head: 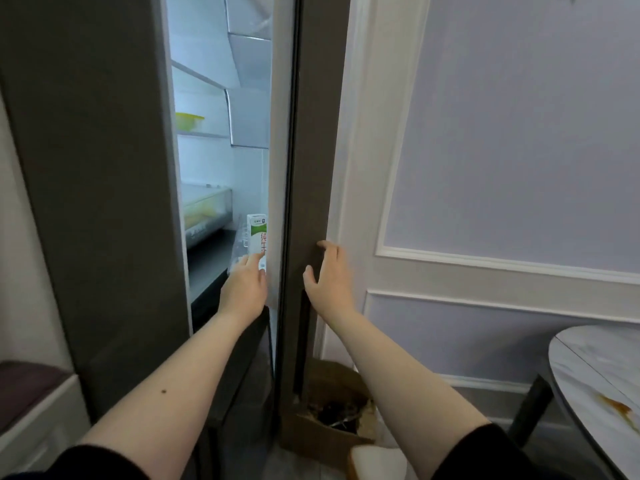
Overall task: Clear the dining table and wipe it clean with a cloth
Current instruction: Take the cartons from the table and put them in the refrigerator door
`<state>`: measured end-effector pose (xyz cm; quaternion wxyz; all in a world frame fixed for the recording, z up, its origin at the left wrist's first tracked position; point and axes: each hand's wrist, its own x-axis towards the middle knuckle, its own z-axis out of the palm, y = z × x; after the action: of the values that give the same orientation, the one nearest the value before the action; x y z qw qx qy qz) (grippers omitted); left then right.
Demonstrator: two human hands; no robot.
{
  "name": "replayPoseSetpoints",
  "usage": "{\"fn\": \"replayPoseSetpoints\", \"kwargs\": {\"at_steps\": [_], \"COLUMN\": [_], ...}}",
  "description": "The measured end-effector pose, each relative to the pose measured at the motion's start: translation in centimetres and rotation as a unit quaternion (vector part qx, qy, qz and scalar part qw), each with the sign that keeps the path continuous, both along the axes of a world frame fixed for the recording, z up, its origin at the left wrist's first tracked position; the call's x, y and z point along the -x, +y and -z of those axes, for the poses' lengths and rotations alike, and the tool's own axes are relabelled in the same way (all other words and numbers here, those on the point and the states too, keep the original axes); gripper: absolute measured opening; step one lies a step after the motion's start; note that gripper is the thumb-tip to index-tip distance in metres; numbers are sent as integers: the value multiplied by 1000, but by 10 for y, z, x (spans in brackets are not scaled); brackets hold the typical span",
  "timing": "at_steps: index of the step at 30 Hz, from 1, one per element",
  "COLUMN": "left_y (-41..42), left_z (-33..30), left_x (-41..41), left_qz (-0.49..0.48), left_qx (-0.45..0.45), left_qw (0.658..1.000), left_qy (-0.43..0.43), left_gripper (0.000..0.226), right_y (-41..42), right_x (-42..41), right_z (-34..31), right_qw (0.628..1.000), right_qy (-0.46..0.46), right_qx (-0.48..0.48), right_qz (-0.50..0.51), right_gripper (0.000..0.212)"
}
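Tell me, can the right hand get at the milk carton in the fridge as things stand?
Probably not directly. The right hand rests open on the outer face of the fridge door, and that door's edge stands between it and the milk carton. The left hand is already inside the gap, touching the carton.

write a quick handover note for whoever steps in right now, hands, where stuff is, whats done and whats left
Left hand: reaching into the open fridge, fingers on the milk carton in the door shelf; grip not clear.
Right hand: open, at the edge of the fridge door.
Table: only its edge shows at lower right, with a brown stain on it.
Done: milk is in the fridge.
Left: shut the fridge, wipe the table. No cloth in view.
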<state>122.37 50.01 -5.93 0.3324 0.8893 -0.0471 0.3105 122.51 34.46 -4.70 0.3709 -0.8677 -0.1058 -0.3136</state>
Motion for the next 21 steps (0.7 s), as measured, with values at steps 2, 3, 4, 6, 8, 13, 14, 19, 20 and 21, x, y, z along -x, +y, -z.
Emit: {"fn": "replayPoseSetpoints", "kwargs": {"at_steps": [2,3,4,6,8,13,14,19,20,21], "left_y": [10,14,18,27,35,52,54,62,63,65], "left_z": [-4,-7,-9,-13,-16,-20,-21,-34,-37,-39], "left_x": [5,8,10,13,15,13,13,13,11,9], "left_qz": [8,9,9,8,13,-20,-28,-39,-39,-40], "left_qx": [6,5,2,-19,-40,-95,-102,-143,-150,-156], "left_qw": [999,999,998,998,997,990,989,978,977,977], "left_qy": [-39,-52,-59,-64,-70,-101,-108,-143,-145,-144], "left_gripper": [38,38,39,41,45,51,52,53,53,52], "right_y": [15,22,28,42,52,70,73,81,84,89], "right_x": [1,0,0,-2,-5,-11,-10,-6,-6,-7], "right_z": [1,2,3,4,5,5,4,5,6,9], "right_qw": [999,999,997,996,995,992,992,974,968,961], "right_qy": [2,6,12,27,38,54,62,85,96,110], "right_qx": [-29,-46,-59,-70,-66,-31,-19,104,138,164], "right_qz": [-19,-28,-38,-54,-67,-107,-113,-181,-187,-192], "right_gripper": [51,52,53,53,53,59,63,76,77,79]}}
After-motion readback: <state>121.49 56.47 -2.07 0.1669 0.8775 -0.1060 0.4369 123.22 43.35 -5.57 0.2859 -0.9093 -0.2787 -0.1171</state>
